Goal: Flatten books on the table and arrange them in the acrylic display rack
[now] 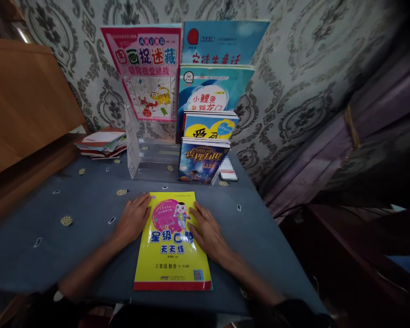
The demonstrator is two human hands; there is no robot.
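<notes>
A yellow workbook (172,271) with a red bottom strip and a cartoon child on its cover lies face up on the table. My left hand (133,219) holds its upper left edge, fingers close together and pointing forward. On the opposite side my right hand (210,234) grips the right edge, its thumb over the cover. Just beyond the workbook stands a clear tiered book rack (153,175). Its right side carries several books in steps, with a dark blue book (203,164) lowest at the front. A pink picture book (150,73) leans at the upper left of the rack.
A stack of books (102,141) lies at the back left, beside a wooden panel (27,105). The blue-grey tablecloth (89,205) has a printed pattern. Patterned wallpaper (287,91) rises behind the rack, and a tied curtain (328,150) hangs on the right.
</notes>
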